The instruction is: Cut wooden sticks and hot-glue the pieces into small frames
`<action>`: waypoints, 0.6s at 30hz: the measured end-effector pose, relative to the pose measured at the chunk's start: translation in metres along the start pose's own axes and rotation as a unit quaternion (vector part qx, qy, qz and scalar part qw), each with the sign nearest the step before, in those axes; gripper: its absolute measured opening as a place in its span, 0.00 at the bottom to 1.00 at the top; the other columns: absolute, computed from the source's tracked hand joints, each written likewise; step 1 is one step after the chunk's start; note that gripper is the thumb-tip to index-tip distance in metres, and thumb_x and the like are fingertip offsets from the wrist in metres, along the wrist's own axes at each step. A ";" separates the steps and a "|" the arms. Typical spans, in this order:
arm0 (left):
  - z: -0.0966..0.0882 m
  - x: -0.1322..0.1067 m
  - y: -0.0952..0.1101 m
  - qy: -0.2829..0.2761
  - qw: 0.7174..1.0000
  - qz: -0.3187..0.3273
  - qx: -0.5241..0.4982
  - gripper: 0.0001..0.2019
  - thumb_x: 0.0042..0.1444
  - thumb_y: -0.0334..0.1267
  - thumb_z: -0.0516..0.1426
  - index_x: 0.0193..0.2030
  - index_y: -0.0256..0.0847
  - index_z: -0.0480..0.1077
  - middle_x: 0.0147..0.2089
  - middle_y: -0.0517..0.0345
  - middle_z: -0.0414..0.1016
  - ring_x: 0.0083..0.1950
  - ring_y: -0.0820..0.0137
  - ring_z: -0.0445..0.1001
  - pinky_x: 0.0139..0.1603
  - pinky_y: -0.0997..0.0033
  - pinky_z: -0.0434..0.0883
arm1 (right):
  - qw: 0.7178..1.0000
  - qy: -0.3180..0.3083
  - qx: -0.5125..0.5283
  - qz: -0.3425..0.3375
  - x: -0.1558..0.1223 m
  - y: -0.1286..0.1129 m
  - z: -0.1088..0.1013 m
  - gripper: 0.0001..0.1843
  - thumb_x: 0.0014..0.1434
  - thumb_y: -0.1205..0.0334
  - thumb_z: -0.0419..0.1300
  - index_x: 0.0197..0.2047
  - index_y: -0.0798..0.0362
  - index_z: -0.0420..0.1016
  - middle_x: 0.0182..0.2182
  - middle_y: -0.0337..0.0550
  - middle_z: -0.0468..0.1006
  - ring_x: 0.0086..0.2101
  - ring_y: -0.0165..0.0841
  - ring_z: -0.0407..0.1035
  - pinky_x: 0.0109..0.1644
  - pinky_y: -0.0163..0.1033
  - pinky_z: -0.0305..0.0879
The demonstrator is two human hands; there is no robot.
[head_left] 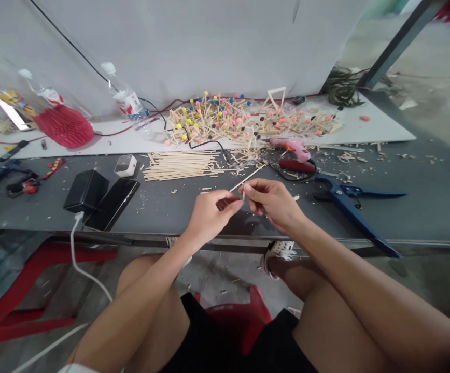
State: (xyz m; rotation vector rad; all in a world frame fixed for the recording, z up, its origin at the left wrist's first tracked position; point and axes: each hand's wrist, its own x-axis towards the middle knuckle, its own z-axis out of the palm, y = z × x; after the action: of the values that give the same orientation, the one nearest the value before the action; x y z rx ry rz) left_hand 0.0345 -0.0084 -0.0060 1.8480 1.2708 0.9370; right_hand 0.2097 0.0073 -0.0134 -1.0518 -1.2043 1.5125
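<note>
Short wooden stick [243, 196] is partly hidden by right fingers [253, 194].

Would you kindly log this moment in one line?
right hand: pinching small stick piece | left hand: close beside | pink glue gun: untouched

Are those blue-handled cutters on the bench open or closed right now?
Open: the cutters lie with their two blue handles spread wide apart in a V.
</note>
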 end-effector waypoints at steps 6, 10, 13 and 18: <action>0.009 -0.002 0.002 0.020 0.999 -0.007 -0.048 0.14 0.61 0.42 0.57 0.30 0.37 0.77 0.24 0.59 0.72 0.25 0.75 0.64 0.27 0.74 0.59 | 0.999 -0.003 0.037 -0.018 -0.004 0.000 0.008 0.20 0.53 0.46 0.68 0.35 0.57 0.79 0.23 0.39 0.74 0.22 0.25 0.64 0.24 0.32 0.61; 0.007 -0.003 0.004 0.037 0.998 -0.001 -0.041 0.13 0.61 0.42 0.58 0.29 0.36 0.76 0.23 0.60 0.70 0.25 0.75 0.62 0.27 0.75 0.58 | 0.997 0.011 -0.040 -0.063 -0.005 -0.004 0.006 0.20 0.51 0.47 0.69 0.36 0.57 0.79 0.24 0.40 0.76 0.23 0.28 0.66 0.26 0.35 0.65; 0.005 -0.003 0.007 0.027 0.999 0.012 -0.028 0.14 0.61 0.40 0.57 0.27 0.36 0.75 0.23 0.61 0.69 0.26 0.75 0.62 0.27 0.75 0.58 | 0.993 0.008 -0.090 -0.079 -0.005 -0.007 0.004 0.16 0.52 0.50 0.69 0.32 0.57 0.78 0.23 0.40 0.76 0.21 0.27 0.65 0.26 0.35 0.64; 0.005 -0.003 0.007 -0.004 0.999 0.015 -0.043 0.15 0.62 0.41 0.56 0.28 0.37 0.77 0.23 0.60 0.69 0.26 0.74 0.64 0.27 0.74 0.59 | 0.987 0.002 -0.126 -0.099 -0.005 -0.006 0.004 0.13 0.58 0.53 0.63 0.31 0.56 0.76 0.24 0.40 0.74 0.22 0.27 0.65 0.27 0.35 0.63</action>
State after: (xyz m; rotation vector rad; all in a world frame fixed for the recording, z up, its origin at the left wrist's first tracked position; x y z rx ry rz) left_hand 0.0406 -0.0136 -0.0031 1.8064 1.1816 0.9847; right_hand 0.2079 0.0019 -0.0064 -1.0621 -1.4808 1.2268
